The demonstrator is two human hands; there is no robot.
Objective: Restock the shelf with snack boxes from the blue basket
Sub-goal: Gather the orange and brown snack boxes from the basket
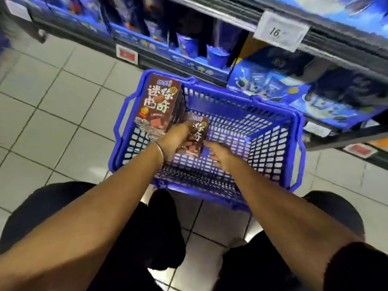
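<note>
— Down on the tiled floor (pixel 52 114), what sits below the shelf (pixel 210 15)?
— Blue basket (pixel 273 114); snack boxes (pixel 159 101) upright at its far-left corner.
— Hands?
— Left hand (pixel 174 141) closed around a brown box (pixel 199 133); right hand (pixel 220 154) spread loose, holding nothing, just beside.

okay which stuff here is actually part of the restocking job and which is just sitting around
Part of the job: blue basket, brown snack box held by the left hand, upright brown box in the basket, right hand reaching in, shelf.

Just there: price tag, blue cups, red label.
</note>
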